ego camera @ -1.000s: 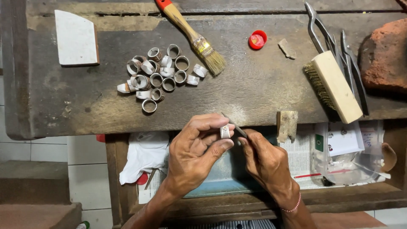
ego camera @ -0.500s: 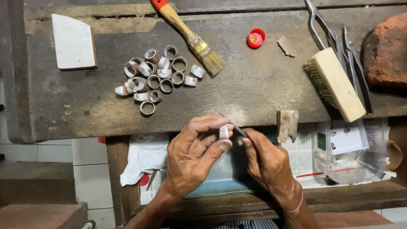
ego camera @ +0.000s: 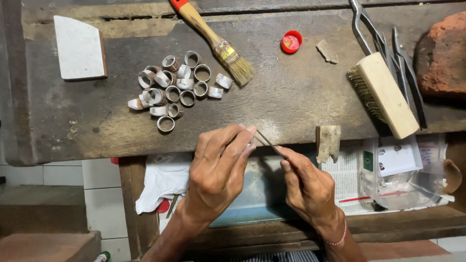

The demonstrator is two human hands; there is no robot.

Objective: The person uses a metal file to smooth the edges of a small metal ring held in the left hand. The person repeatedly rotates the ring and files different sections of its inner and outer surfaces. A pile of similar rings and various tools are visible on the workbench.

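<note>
At the bench (ego camera: pixel 291 111) front edge, left hand (ego camera: pixel 218 172) pinches a small, stiff, slippery ring by its rim; right hand (ego camera: pixel 306 187) grips a thin file (ego camera: pixel 270 143).

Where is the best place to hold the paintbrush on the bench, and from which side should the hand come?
Grip the paintbrush at its bare wooden handle, coming from above. It lies flat and diagonal on the bench, bristles toward the person, with free space on both sides of the handle.
</note>
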